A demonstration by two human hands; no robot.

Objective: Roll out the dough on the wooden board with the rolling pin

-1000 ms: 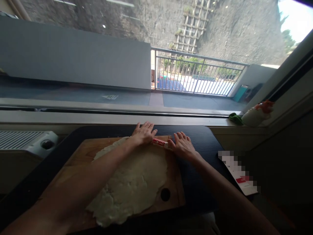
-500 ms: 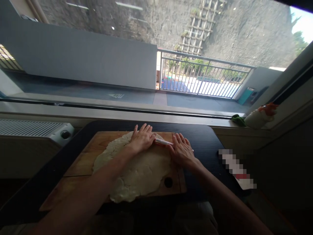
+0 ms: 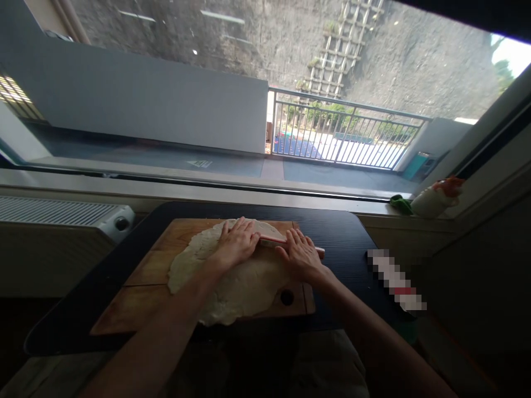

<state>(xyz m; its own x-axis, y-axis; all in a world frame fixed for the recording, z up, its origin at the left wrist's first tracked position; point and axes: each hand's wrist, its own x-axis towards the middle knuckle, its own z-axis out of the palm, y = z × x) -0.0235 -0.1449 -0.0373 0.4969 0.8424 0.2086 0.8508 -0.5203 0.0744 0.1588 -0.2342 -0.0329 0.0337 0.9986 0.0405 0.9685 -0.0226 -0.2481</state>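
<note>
A thin rolling pin [image 3: 271, 239] lies across the upper part of a wide, flat sheet of pale dough [image 3: 244, 293]. Over its left part rests my left hand [image 3: 237, 239], palm down with the fingers stretched forward. My right hand [image 3: 301, 251] lies flat over the right part, fingers extended and slightly spread; the pin's end sticks out beyond it. Neither hand wraps its fingers around the pin. Under the dough is a wooden cutting board [image 3: 155, 260] with a round hole near its right corner. The dough's near edge hangs slightly past the board, and my left forearm covers some of it.
The board stands on a dark table [image 3: 340, 232] with rounded corners. A blurred-out flat item [image 3: 394, 279] is at the table's right side. Beyond the table are a windowsill [image 3: 199, 190] with a white and orange figure [image 3: 437, 197], and a radiator [image 3: 62, 213] on the left.
Both hands have shifted slightly along the dough with the rolling pin, and more of the pin's right end shows. The view has tilted a little, so the board's near edge appears higher.
</note>
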